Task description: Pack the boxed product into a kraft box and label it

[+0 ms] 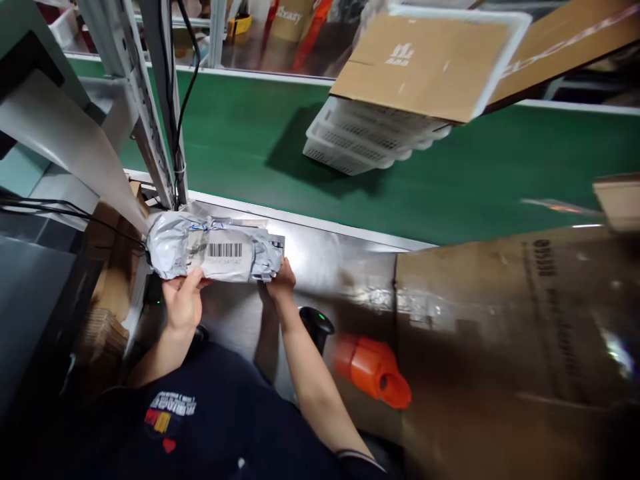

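A grey plastic mailer parcel [215, 252] with a white barcode label lies across both my hands above the steel table [330, 257]. My left hand [184, 300] grips its lower left edge, thumb on the label's corner. My right hand [281, 280] holds the parcel's right end, fingers closed on it. A strip of white label backing paper [70, 143] runs down from the upper left to the parcel's left end.
A green conveyor belt [260, 143] runs behind the table, carrying stacked white baskets [360, 137] with a cardboard box [425, 63] on top. A large brown carton [520, 347] fills the right. An orange tape dispenser [375, 370] and a black scanner [316, 327] sit near my right arm.
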Available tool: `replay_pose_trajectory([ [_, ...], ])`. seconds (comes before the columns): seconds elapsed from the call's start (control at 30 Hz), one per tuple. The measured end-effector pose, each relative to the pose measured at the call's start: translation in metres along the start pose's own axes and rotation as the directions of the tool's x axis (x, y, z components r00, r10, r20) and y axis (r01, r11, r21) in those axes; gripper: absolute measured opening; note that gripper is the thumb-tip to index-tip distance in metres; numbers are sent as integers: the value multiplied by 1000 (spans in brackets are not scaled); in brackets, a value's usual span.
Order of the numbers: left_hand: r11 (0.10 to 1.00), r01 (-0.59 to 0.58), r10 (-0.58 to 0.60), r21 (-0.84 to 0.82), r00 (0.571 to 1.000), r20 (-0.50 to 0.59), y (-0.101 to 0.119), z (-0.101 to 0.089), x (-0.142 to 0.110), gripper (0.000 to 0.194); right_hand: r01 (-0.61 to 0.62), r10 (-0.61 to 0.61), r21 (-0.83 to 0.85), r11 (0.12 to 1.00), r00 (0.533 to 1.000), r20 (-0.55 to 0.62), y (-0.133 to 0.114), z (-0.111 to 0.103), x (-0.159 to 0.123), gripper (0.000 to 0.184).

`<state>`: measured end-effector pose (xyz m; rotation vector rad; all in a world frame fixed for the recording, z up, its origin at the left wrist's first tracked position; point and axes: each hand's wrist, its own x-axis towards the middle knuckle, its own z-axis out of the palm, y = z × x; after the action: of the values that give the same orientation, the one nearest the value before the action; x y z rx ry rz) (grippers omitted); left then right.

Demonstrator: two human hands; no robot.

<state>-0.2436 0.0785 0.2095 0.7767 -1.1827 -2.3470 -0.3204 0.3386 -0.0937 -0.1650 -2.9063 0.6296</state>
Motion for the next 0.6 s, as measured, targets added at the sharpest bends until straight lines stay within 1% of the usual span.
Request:
replay_pose_trajectory([
  [0.07,1000,-9,9,0,1000,2,1,-1,0,49,-29,29,28,999,1000,11,0,-2,-2,67],
  [0.2,999,-47,47,11,998,31,2,-3,2,44,-74,75,36,997,997,-21,-3,-14,4,58],
  [0.33,999,-39,40,-15,998,39,1,-4,4,43,-63,63,23,998,998,1,-10,-23,19,54],
  [0.5,999,-37,38,-38,999,17,3,-4,5,47,-80,80,15,997,997,7,-17,-21,35,55],
  [0.6,999,-42,43,-23,999,7,3,-5,5,46,-97,96,20,995,995,21,-19,-17,33,52],
])
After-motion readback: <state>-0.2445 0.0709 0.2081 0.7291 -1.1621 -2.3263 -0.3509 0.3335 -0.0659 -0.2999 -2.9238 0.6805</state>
